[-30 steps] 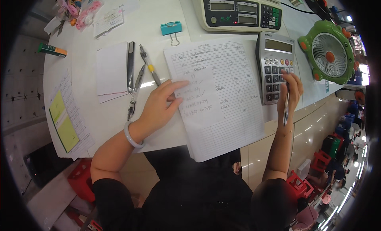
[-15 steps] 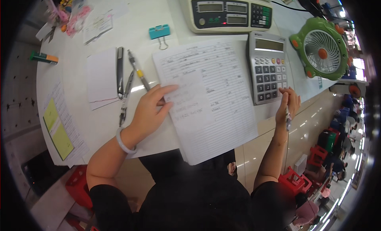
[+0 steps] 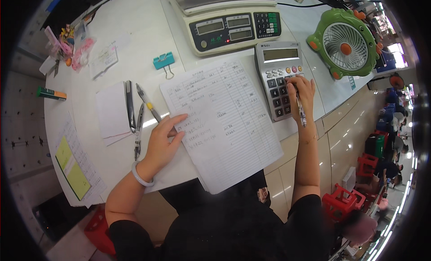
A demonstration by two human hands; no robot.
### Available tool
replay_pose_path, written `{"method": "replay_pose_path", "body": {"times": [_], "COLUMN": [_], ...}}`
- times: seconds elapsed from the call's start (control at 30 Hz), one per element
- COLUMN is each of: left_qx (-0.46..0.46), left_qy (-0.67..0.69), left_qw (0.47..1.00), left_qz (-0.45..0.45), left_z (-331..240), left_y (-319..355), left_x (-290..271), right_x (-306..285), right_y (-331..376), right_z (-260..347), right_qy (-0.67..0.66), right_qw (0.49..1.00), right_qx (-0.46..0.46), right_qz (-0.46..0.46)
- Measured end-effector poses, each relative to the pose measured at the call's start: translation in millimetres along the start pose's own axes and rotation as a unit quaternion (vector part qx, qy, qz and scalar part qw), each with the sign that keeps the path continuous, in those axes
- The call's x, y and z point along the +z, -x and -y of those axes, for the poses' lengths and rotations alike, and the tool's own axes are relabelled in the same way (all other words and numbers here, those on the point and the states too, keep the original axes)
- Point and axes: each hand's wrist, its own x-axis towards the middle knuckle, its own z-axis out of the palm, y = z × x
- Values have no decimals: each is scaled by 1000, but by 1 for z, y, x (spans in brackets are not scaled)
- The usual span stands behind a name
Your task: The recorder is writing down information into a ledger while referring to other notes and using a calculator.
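My left hand [image 3: 164, 142] lies at the left edge of a stack of ruled sheets [image 3: 242, 149], fingers extended, holding nothing. Its index finger and thumb rest on a small handwritten slip [image 3: 197, 128] on top of the stack. A pen [image 3: 301, 113] is tucked in my right hand [image 3: 303, 95], whose fingertips are over the number keys of a silver-grey calculator [image 3: 280, 52]. The hand covers the right-hand keys. Left of the sheets lie a grey pen with a yellow band [image 3: 148, 103], another pen [image 3: 138, 133] and a dark slim stapler-like object [image 3: 129, 106].
Behind the sheets are a teal binder clip [image 3: 164, 60] and a weighing scale [image 3: 233, 27]. A green animal-shaped fan [image 3: 321, 36] stands right of the calculator. White paper [image 3: 112, 110], a green-and-orange marker [image 3: 51, 93] and a yellow-green note [image 3: 73, 169] occupy the left. Red stools [image 3: 339, 202] are beyond.
My right hand has moved from the calculator's lower right corner onto its keys, still holding the pen. My left hand stays at the slip. The whole view has shifted slightly.
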Motion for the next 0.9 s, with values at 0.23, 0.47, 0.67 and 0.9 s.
{"method": "replay_pose_path", "body": {"times": [0.23,0.47,0.67,0.9], "left_qx": [3,28,146,43], "left_qy": [2,-44,-13,61], "left_qw": [1000,999,989,996], "left_qz": [6,-14,19,-54], "left_z": [2,-4,-43,-22], "left_y": [0,13,44,103], "left_x": [7,1,-15,-39], "right_x": [-27,-24,-6,17], "right_y": [51,72,52,30], "right_z": [-29,57,128,184], "right_qy": [42,-321,-445,-517], "right_qw": [991,935,854,724], "right_qx": [127,137,51,111], "right_qz": [-11,58,264,444]}}
